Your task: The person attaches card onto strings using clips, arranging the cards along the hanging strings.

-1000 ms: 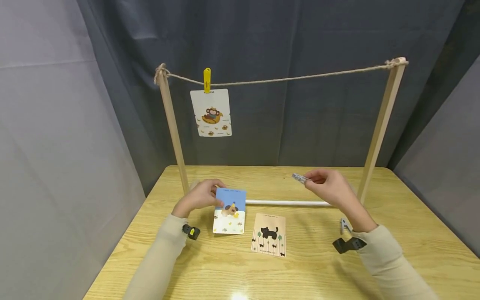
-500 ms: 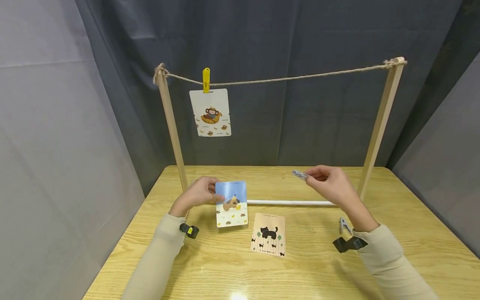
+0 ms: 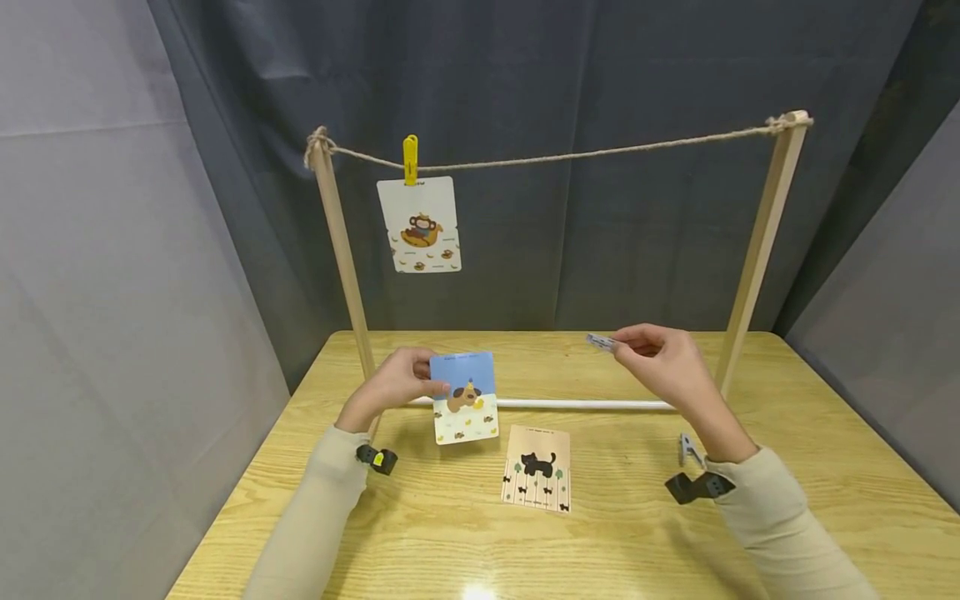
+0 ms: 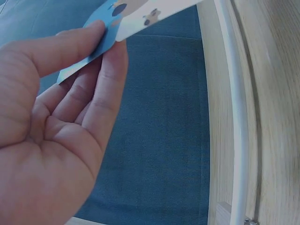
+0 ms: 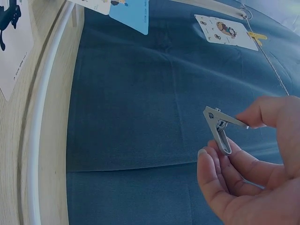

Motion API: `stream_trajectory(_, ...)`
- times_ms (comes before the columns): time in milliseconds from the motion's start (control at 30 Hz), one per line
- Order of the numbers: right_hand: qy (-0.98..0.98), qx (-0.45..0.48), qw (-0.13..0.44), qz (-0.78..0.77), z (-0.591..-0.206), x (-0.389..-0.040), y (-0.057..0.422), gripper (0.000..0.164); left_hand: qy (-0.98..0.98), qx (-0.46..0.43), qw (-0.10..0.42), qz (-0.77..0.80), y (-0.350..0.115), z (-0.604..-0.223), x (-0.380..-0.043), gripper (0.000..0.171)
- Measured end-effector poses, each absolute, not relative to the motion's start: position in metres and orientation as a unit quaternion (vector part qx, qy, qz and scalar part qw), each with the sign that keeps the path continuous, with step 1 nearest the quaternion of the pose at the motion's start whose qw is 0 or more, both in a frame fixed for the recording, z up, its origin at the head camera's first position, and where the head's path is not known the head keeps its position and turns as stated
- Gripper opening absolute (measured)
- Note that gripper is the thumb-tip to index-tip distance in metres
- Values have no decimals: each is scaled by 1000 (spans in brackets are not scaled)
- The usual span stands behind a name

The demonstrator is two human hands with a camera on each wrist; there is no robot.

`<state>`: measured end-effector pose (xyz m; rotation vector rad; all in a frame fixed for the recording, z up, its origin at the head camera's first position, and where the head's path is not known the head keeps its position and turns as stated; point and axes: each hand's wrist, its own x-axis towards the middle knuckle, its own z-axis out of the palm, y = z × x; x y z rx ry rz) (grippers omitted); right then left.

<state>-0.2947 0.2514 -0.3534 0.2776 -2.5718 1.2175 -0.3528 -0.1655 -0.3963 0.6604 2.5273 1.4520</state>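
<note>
My left hand (image 3: 399,382) pinches a blue and white card (image 3: 465,398) with a dog picture by its left edge, thumb in front and fingers behind. The card is held up over the table, tilted a little. In the left wrist view the thumb (image 4: 70,44) presses on the card's blue part (image 4: 110,33). My right hand (image 3: 663,362) pinches a grey clothespin (image 3: 601,342) between thumb and fingers, pointing left. Seen from the right wrist, the clothespin (image 5: 219,129) has its handles gripped by the fingertips.
A card with a monkey (image 3: 420,225) hangs from a rope (image 3: 525,160) by a yellow clothespin (image 3: 410,160). The rope spans two wooden posts (image 3: 765,242). A pink card with a black cat (image 3: 536,468) lies on the table (image 3: 600,542). Another grey clothespin (image 3: 690,450) lies beside the right wrist. A white bar (image 3: 585,404) crosses between the posts.
My left hand has raised the dog card from near the tabletop, moving it up and slightly right. The right hand has risen slightly with the clothespin.
</note>
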Motion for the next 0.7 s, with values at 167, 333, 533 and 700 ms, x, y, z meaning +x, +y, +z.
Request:
stream_trajectory(167, -884, 104, 154, 430, -353, -294, 250, 37, 840, 219, 76, 491, -167, -394, -352, 16)
stream_trajectory(333, -876, 107, 161, 442, -351, -293, 248, 40, 840, 227, 58, 490, -168, -391, -351, 16)
stream_trajectory(533, -868, 111, 165, 455, -348, -291, 247, 41, 849, 232, 25, 474, -169, -388, -349, 27)
stream_trajectory(700, -855, 119, 180, 472, -347, -290, 246, 39, 847, 232, 12, 477, -168, -386, -347, 29)
